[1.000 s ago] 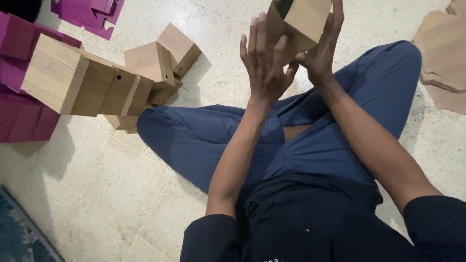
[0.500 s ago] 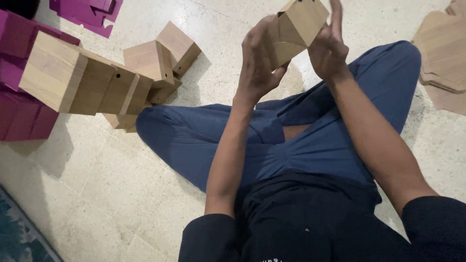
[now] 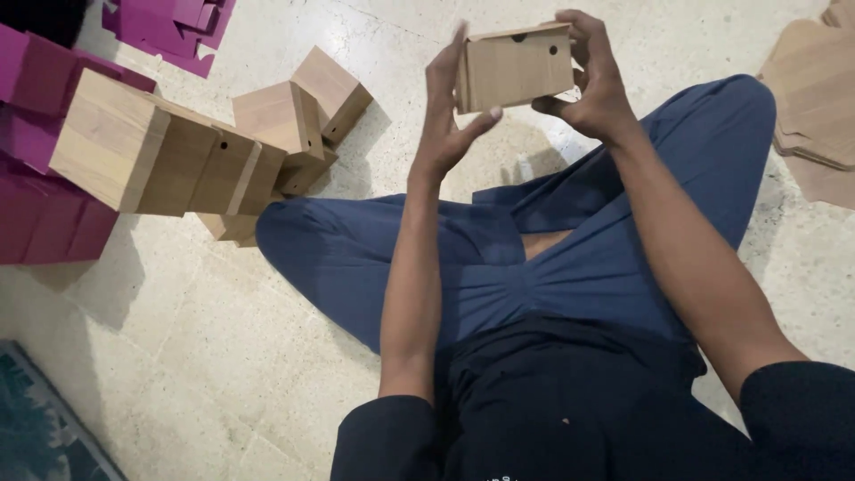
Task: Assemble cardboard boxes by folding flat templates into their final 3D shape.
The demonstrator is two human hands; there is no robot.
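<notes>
A person seated cross-legged on a speckled stone floor point(image 3: 223, 356) holds a small brown cardboard box point(image 3: 517, 67) up at twelve o'clock in the view, above the knees of blue trousers point(image 3: 552, 267). The left hand point(image 3: 450, 116) braces the box's left end, its fingers point(image 3: 443, 76) spread flat up the side and the thumb pressed under the lower edge. The right hand point(image 3: 592, 89) grips the box's right end, fingers curled over the top and clamped against the panel. Two small round holes show near the box's upper edge. At nine to ten o'clock, a row of finished brown boxes point(image 3: 169, 151) rests on the floor, with two more boxes point(image 3: 298, 111) tilted against it at eleven o'clock. Purple boxes point(image 3: 36, 205) are piled behind them at the left edge. Flat brown cardboard sheets point(image 3: 815, 98) lie stacked at two o'clock, well apart from the hands.
</notes>
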